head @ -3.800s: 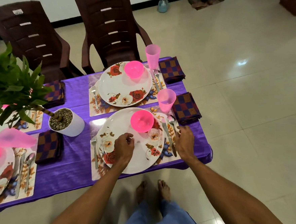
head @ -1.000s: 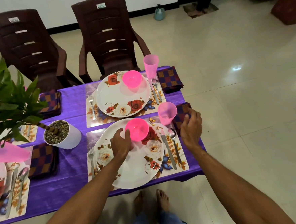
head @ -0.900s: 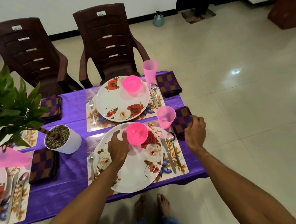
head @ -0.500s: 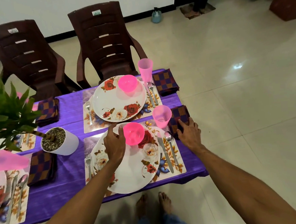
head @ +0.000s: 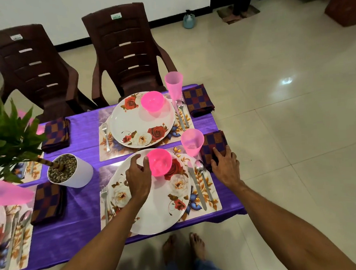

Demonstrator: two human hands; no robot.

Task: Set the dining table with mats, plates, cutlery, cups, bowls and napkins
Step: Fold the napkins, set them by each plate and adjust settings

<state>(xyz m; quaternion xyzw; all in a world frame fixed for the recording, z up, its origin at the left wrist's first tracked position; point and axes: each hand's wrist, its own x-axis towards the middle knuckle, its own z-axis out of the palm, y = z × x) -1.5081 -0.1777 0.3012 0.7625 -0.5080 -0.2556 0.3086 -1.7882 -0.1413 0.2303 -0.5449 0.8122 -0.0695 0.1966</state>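
Purple-clothed table [head: 83,215]: your left hand [head: 138,177] rests loose on the near plate [head: 157,216], thumb against the pink bowl [head: 160,161] — your right hand [head: 225,165] lies flat on the checked napkin [head: 214,140] beside the cup [head: 192,142].

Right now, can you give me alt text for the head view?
The left hand rests on the near floral plate, thumb against its pink bowl, while the right hand lies flat on the checked napkin beside a pink cup. A matching setting lies beyond on the purple tablecloth, before two brown chairs; a potted plant stands at left.
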